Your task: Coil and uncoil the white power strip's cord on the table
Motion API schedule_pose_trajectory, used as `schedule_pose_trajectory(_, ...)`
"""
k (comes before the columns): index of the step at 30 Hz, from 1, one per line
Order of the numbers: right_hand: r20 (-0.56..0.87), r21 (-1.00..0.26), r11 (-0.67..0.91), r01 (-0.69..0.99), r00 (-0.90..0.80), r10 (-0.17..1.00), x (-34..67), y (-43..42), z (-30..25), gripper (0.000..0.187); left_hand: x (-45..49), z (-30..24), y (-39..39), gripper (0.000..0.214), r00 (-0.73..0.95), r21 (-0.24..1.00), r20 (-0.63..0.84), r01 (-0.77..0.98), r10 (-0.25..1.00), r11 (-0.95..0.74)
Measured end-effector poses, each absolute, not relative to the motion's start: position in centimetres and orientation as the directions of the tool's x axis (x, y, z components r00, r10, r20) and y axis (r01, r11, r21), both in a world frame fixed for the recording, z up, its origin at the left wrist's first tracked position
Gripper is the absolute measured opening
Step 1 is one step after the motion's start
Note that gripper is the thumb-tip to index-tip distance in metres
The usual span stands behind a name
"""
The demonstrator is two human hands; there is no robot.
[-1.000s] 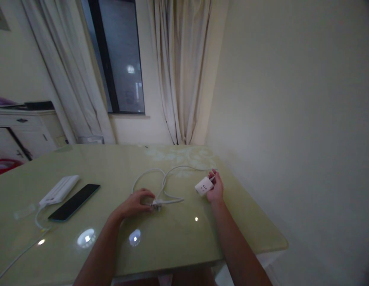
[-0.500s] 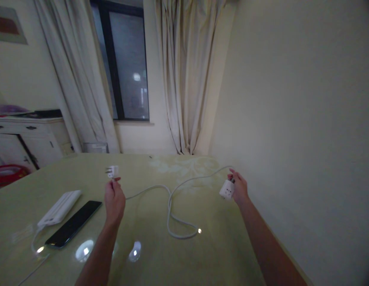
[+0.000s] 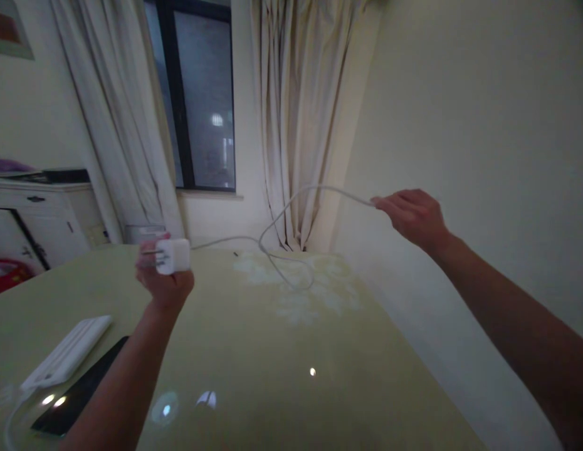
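My left hand (image 3: pixel 162 279) is closed around a white plug (image 3: pixel 175 257), held above the table on the left with its metal prongs pointing left. A thin white cable (image 3: pixel 288 202) runs from behind the plug, makes a loose loop over the table's far part, and rises to my right hand (image 3: pixel 411 216). That hand pinches the cable between its fingertips, high up beside the right wall. The white socket block seen earlier in my right hand does not show now.
On the glossy table (image 3: pixel 254 351) at left lie a white power bank (image 3: pixel 68 354) with a lead and a dark phone (image 3: pixel 84 388), partly hidden by my left forearm. Curtains (image 3: pixel 303 119) hang beyond the table, and a wall (image 3: pixel 470 125) borders its right side.
My right hand has risen and moved right, lifting the cable and its loop. The socket block at it has gone from sight. My left hand has moved slightly left with the plug, which looks larger.
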State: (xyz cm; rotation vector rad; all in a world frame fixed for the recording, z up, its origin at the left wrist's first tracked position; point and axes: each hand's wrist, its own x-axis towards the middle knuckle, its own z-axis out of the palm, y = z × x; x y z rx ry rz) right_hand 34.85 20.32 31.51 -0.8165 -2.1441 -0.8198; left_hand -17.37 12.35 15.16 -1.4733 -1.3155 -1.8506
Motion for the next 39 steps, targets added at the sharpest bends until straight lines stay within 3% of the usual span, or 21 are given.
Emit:
schedule_pose_trajectory(2,0.623,0.328,0.672,0.664,-0.687,0.374,35.7,18.6,28.8,0.026,-15.7,11.8,10.2,0.016,-0.341,0.368,0.930,0.845,0.137,-0.387)
schedule_pose_trajectory(4,0.518,0.308,0.730,0.611,-0.751,0.410,36.3,16.6,24.9,0.028,-13.8,8.7,8.0,0.015,-0.309,0.348,0.937,0.873,0.166,-0.342)
schedule_pose_trajectory(8,0.419,0.290,0.809,0.511,-0.828,0.373,35.9,11.4,16.4,0.032,-10.2,4.5,4.2,0.023,-0.383,0.613,0.737,0.726,0.557,-0.313)
schedule_pose_trajectory(11,0.328,0.379,0.825,0.418,-0.895,0.303,33.4,7.0,11.5,0.032,-7.5,2.7,2.6,0.029,-0.403,0.796,0.524,0.545,0.750,-0.263)
schedule_pose_trajectory(16,0.134,0.398,0.898,0.185,-0.981,0.143,27.1,1.4,6.5,0.016,-2.9,1.1,0.3,0.047,-0.283,0.925,0.305,0.316,0.909,-0.212)
schedule_pose_trajectory(20,-0.037,0.366,0.921,0.133,-0.987,0.157,24.2,0.5,4.8,0.007,-0.8,-0.6,-2.6,0.050,-0.168,0.923,0.196,0.364,0.966,-0.124)
schedule_pose_trajectory(25,-0.231,0.296,0.913,0.281,-0.906,0.354,22.4,1.0,3.9,0.020,-1.8,-1.6,-5.2,0.031,-0.003,0.735,0.088,0.675,0.996,-0.063)
schedule_pose_trajectory(28,-0.304,0.272,0.900,0.341,-0.857,0.417,21.7,0.5,3.5,0.016,-3.9,-0.8,-6.2,0.033,-0.015,0.514,-0.026,0.857,1.000,0.026)
schedule_pose_trajectory(31,-0.403,0.262,0.831,0.491,-0.727,0.557,22.7,0.3,3.8,0.022,-7.1,-0.5,-7.5,0.039,-0.094,0.351,-0.126,0.927,0.988,0.133)
schedule_pose_trajectory(33,-0.406,0.275,0.719,0.639,-0.600,0.689,24.7,1.0,4.2,0.029,-9.6,-1.3,-8.7,0.046,-0.174,0.375,-0.147,0.901,0.974,0.218)
schedule_pose_trajectory(35,-0.366,0.228,0.590,0.775,-0.493,0.789,27.8,2.4,4.6,0.027,-11.9,-2.4,-9.9,0.045,-0.208,0.515,-0.075,0.829,0.975,0.217)
schedule_pose_trajectory(37,-0.289,0.057,0.431,0.901,-0.398,0.871,31.0,4.0,4.7,0.018,-13.4,-3.3,-10.8,0.039,-0.273,0.673,0.026,0.716,0.962,0.185)
schedule_pose_trajectory(39,-0.184,-0.247,0.189,0.950,-0.237,0.954,33.7,5.4,4.5,0.015,-13.8,-3.3,-11.2,0.042,-0.315,0.799,0.057,0.584,0.947,0.146)
